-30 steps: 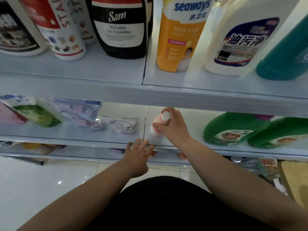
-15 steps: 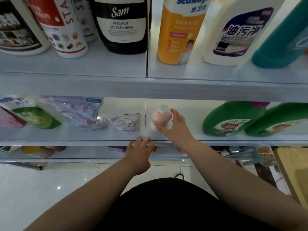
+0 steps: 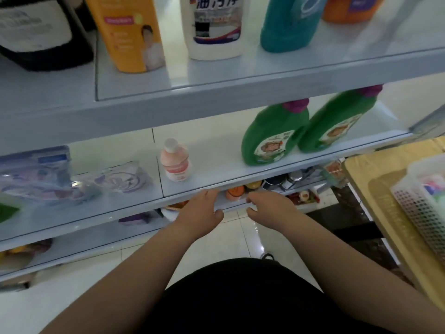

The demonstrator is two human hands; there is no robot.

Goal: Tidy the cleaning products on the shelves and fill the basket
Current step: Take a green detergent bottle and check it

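1. On the middle shelf [image 3: 216, 169], as recorded by the head view, a small pink bottle [image 3: 177, 162] with a white cap is seen standing upright. It is located just right of the seam between two shelf panels, apart from both hands.
2. The left hand [image 3: 199, 213] is positioned at the front edge of the middle shelf, below the pink bottle. Its fingers are held together and slightly bent, with the tips against the edge. Nothing is gripped.
3. The right hand [image 3: 269, 208] is positioned just beside the left hand, at the same edge. Its fingers are loosely curled, with the thumb set apart from them. Nothing is held.
4. Two green bottles [image 3: 272, 136] with purple caps are placed side by side at the right of the same shelf, well apart from the pink bottle.
5. Clear pouches [image 3: 118, 179] are laid flat at the left of this shelf.
6. On the upper shelf [image 3: 240, 75], a black bottle [image 3: 36, 32], an orange bottle [image 3: 130, 32], a white bottle [image 3: 214, 27] and a teal bottle [image 3: 289, 22] are lined up upright.
7. A white perforated basket [image 3: 419, 208] is set on a wooden table [image 3: 361, 179] at the right. Coloured items are visible inside it but cannot be identified.
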